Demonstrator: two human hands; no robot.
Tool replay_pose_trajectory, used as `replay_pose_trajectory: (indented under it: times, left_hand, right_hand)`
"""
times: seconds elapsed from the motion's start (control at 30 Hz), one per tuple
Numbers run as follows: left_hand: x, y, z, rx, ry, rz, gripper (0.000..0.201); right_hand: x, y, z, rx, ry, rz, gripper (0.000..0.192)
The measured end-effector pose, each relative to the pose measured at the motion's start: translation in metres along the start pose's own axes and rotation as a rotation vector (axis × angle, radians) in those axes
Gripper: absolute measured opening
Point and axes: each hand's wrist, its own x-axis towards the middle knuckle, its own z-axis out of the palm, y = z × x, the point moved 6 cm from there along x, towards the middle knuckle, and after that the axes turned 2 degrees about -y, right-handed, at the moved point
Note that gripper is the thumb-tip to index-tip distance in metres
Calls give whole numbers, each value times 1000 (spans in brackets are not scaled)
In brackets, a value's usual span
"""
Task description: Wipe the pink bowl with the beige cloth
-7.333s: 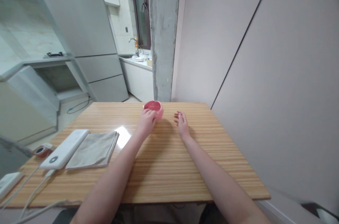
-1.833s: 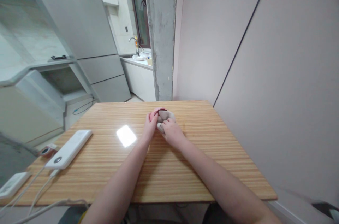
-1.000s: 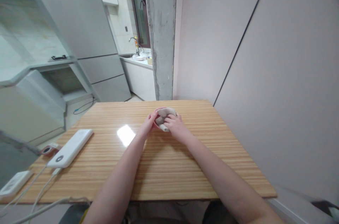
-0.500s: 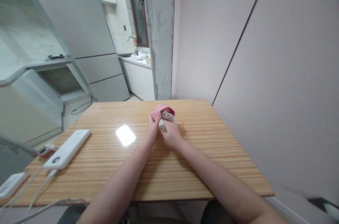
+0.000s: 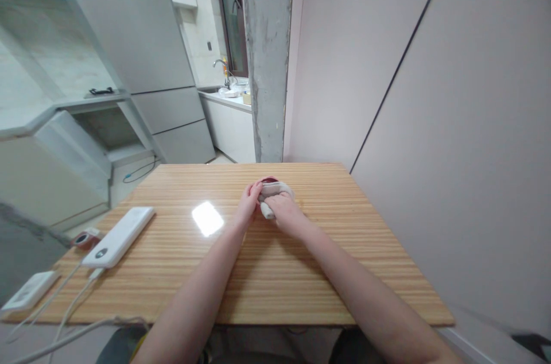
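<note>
At the far middle of the desk (image 5: 267, 272), the left hand (image 5: 248, 205) curls its fingers around the small pink bowl (image 5: 269, 181) to keep it steady while the right hand (image 5: 286, 210), fingers squeezed on the gray cloth (image 5: 270, 196), presses it in.

Seven seconds back, my right hand (image 5: 287, 213) lay flat and empty at three o'clock of the small pink ceramic bowl (image 5: 270, 181), and the folded grey cloth (image 5: 270, 201) lay at nine o'clock. I now press that bunched cloth into the bowl, which my left hand (image 5: 248, 205) has levelled from its tilt.
</note>
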Motion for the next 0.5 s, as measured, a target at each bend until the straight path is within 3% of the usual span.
replay_pose_trajectory:
  times: [0.13, 0.23, 0.37, 0.5]
  left_hand:
    - [-10, -10, 18, -109, 60, 18, 55]
    - [-14, -15, 31, -219, -81, -82, 61]
    - [-18, -17, 31, -192, -218, -318, 66]
    - [-17, -7, 31, -218, -228, -273, 60]
  right_hand:
    - [-6, 1, -3, 210, 238, 270, 21]
    - [-11, 6, -1, 343, 385, 339, 24]
    - [-10, 4, 8, 308, 313, 301, 29]
    - [-7, -4, 5, 60, 172, 285, 46]
